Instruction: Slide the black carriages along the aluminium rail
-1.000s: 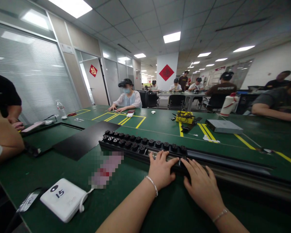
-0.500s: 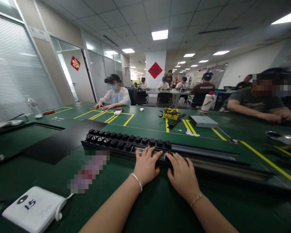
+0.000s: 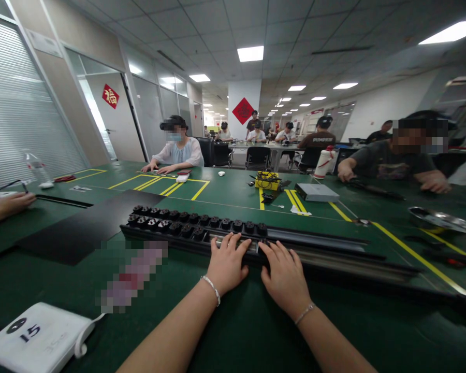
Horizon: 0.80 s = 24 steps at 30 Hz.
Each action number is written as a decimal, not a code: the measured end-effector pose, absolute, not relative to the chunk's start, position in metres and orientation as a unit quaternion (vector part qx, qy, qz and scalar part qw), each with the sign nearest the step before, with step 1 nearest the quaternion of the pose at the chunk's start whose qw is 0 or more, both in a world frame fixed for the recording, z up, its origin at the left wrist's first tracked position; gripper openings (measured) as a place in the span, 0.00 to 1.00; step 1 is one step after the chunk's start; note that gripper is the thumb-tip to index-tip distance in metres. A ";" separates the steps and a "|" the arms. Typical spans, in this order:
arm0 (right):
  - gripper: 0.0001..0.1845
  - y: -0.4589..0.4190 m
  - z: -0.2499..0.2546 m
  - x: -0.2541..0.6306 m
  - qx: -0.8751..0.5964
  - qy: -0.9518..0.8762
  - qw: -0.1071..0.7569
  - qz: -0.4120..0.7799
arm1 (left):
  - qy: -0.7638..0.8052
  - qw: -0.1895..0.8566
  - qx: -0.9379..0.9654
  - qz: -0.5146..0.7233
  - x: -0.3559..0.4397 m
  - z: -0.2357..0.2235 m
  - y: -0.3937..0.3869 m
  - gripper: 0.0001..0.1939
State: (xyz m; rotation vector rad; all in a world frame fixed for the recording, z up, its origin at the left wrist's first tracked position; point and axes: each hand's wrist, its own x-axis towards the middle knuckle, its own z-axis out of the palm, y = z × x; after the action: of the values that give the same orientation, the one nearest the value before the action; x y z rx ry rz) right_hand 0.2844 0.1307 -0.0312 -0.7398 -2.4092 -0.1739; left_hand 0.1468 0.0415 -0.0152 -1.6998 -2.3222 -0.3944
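A long black rail lies across the green table in front of me, running from centre left to far right. Black round socket-like modules stand in two rows along its left part. My left hand rests palm down with spread fingertips on the rail, just right of the front row. Beside it, my right hand lies on the same rail, fingers extended and apart. A small gap separates the hands. Whatever lies under the fingertips is mostly hidden.
A white power bank with a cable sits front left. Behind it is a dark flat sheet. Farther back are a yellow block with black cables, a grey box and a white bottle. Co-workers sit around the table.
The view has turned slightly right, so things sit farther left. Another person's hand has appeared at the left edge. The co-worker on the right has moved their hands apart. My hands stay on the rail.
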 end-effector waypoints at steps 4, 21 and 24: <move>0.25 0.131 -0.031 0.284 -0.278 -0.910 0.300 -0.066 | -0.795 0.117 -0.579 -0.136 0.147 -0.016 0.042 0.33; 0.25 0.131 -0.031 0.284 -0.280 -0.909 0.300 -0.071 | -0.797 0.107 -0.579 -0.134 0.148 -0.012 0.041 0.32; 0.24 0.131 -0.031 0.284 -0.283 -0.909 0.297 -0.070 | -0.794 0.109 -0.582 -0.136 0.147 -0.013 0.041 0.32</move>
State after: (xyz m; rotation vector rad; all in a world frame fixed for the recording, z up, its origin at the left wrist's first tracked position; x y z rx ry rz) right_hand 0.2844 0.1314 -0.0310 -0.7516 -2.4182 -0.1874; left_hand 0.1474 0.0409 -0.0130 -1.7111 -2.3351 -0.3992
